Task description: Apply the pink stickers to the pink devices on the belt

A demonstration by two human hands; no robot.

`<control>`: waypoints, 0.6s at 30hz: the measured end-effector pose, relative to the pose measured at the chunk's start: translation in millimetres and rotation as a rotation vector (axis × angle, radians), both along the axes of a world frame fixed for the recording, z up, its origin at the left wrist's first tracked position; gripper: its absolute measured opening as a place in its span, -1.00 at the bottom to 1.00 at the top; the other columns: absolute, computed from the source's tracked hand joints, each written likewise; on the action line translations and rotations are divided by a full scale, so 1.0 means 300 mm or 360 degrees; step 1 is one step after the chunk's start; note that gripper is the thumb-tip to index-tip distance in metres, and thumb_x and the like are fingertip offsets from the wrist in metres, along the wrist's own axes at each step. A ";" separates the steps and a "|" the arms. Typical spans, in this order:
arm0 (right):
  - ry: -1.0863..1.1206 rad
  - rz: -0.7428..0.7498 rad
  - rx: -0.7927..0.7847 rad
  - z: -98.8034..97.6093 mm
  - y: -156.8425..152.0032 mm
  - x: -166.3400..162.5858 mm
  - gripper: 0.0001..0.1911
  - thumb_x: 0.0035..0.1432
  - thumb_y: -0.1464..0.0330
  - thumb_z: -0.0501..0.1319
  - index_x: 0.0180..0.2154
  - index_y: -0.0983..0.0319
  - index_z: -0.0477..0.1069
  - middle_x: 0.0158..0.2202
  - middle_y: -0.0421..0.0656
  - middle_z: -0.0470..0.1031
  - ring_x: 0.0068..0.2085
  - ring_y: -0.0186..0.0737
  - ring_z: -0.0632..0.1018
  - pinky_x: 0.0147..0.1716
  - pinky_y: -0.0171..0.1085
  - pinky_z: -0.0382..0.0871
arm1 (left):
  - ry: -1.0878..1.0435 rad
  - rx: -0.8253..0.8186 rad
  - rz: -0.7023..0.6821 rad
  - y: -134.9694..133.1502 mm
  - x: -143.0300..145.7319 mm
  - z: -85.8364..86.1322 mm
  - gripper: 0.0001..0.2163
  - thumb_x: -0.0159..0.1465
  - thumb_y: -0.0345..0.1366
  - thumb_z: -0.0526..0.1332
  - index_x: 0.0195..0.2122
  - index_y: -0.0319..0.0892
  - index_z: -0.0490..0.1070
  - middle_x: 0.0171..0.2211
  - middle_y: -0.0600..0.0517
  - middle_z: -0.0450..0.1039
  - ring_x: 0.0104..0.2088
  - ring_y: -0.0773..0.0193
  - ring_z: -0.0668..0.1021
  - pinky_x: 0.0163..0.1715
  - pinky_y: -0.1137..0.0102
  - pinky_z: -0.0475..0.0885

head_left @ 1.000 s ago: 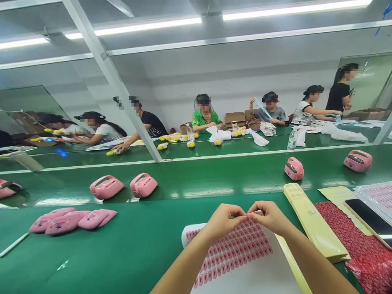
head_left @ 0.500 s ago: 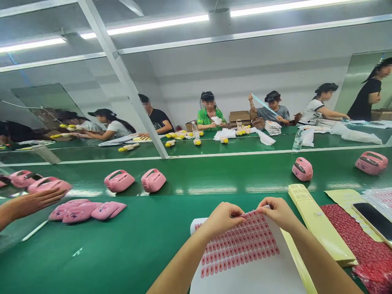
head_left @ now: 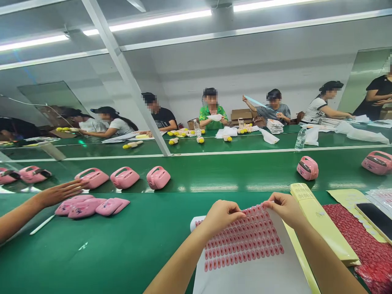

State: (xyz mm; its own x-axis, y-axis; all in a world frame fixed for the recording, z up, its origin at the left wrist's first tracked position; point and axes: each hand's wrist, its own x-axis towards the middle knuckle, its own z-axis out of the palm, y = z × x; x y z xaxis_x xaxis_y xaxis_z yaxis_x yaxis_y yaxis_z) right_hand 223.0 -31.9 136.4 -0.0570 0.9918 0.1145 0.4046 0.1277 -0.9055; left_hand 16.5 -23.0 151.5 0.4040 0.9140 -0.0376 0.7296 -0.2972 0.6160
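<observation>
In front of me is a white sticker sheet with rows of small pink oval stickers, each with a darker red centre. My left hand is closed in a pinch at the sheet's far edge. My right hand pinches the same edge a little further right, fingertips at the last stickers of the top row. The far edge is lifted slightly and the sheet's left corner curls. Whether a single sticker is between the fingers is too small to tell.
To the right lie a stack of yellow card strips, red bubble wrap and a phone. Several pink handled devices stand along the green bench. At left, a co-worker's hand is by pink shell pieces and a white pen.
My view has shifted slightly. Both my hands stay at the sheet's far edge with little movement. At left, the co-worker's hand and a pink device have moved right.
</observation>
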 end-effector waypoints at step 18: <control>0.0227 -0.0258 0.0165 -0.003 0.026 0.035 -0.55 -0.17 -0.01 0.15 -0.70 0.22 0.14 -0.69 -0.30 0.07 -0.59 -0.40 0.13 -0.60 -0.35 -0.02 | 0.0113 0.0009 -0.0176 0.004 -0.050 -0.005 -0.75 0.13 -0.22 0.05 -0.39 -0.17 0.49 -0.42 0.04 0.53 -0.43 0.28 0.47 -0.44 0.47 0.28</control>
State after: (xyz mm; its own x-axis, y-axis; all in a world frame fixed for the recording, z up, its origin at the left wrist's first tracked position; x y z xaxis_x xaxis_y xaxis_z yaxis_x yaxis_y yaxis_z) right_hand 233.3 -24.2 135.5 0.1261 0.9692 0.2114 0.2961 0.1666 -0.9405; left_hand 1.4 -21.7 150.1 0.4988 0.8643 -0.0646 0.7338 -0.3814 0.5622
